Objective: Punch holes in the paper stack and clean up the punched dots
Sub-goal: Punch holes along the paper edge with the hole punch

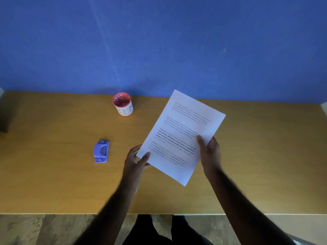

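Observation:
A white printed paper stack (180, 137) is held tilted above the wooden table (53, 183), right of centre. My left hand (137, 159) grips its lower left edge, thumb on top. My right hand (208, 149) grips its right edge, thumb on the printed face. A small purple hole punch (101, 151) lies on the table to the left of my left hand, apart from it. Farther back stands a red-rimmed white cup (123, 103) with small pale bits inside.
A blue partition wall (159, 41) rises along the table's far edge. The table's near edge runs across the bottom, with floor (44, 228) and my dark-clothed legs (159, 230) below it. A dark object (3, 121) sits at the far left edge.

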### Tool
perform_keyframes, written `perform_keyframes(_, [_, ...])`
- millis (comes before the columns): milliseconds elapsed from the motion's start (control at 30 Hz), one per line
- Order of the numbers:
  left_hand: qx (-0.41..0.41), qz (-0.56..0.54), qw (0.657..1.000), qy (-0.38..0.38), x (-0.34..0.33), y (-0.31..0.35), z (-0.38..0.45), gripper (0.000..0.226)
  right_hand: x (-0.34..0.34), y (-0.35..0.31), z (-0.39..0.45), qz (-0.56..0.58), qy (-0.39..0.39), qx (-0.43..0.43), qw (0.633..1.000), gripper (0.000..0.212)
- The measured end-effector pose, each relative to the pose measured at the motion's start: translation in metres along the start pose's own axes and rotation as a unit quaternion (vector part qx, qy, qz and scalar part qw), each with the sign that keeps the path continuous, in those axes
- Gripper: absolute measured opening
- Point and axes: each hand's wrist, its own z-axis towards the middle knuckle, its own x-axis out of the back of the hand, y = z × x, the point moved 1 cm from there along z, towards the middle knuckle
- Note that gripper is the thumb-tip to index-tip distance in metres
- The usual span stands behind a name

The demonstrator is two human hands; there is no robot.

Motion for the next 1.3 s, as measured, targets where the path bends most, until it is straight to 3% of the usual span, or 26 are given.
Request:
perform_keyframes(133, [-0.007,0.032,0.999,0.017,0.033,-0.006,0.024,0.03,-0.003,0.005,0.001,-0.052,-0.009,0.008,0.999,0.014])
perform_keyframes(233, [-0.051,0.127,0.99,0.035,0.061,-0.005,0.042,0.029,-0.006,0.011,-0.001,-0.071,-0.024,0.001,0.997,0.012])
perform_keyframes(333, [-0.105,0.285,0.95,0.072,0.092,-0.002,0.058,0.029,-0.011,0.02,-0.001,-0.096,-0.032,-0.008,0.995,0.011])
perform_keyframes(433, [-0.165,0.418,0.883,0.135,0.121,0.003,0.071,0.031,-0.015,0.028,-0.002,-0.119,-0.042,-0.018,0.992,0.014])
perform_keyframes(533, [-0.135,0.465,0.853,0.194,0.135,0.014,0.072,0.032,-0.02,0.036,-0.003,-0.138,-0.06,-0.025,0.988,0.015])
perform_keyframes(633, [-0.117,0.492,0.84,0.198,0.147,0.019,0.076,0.035,-0.027,0.042,-0.004,-0.148,-0.073,-0.032,0.986,0.015])
perform_keyframes(833, [-0.124,0.4,0.892,0.171,0.165,0.011,0.089,0.04,-0.036,0.049,-0.007,-0.156,-0.088,-0.045,0.983,0.011])
perform_keyframes(967, [-0.068,0.359,0.914,0.173,0.167,0.01,0.095,0.038,-0.039,0.05,-0.009,-0.153,-0.093,-0.05,0.983,0.012])
perform_keyframes(1300, [-0.013,0.296,0.938,0.178,0.174,-0.001,0.108,0.035,-0.039,0.051,-0.008,-0.14,-0.09,-0.065,0.984,0.011])
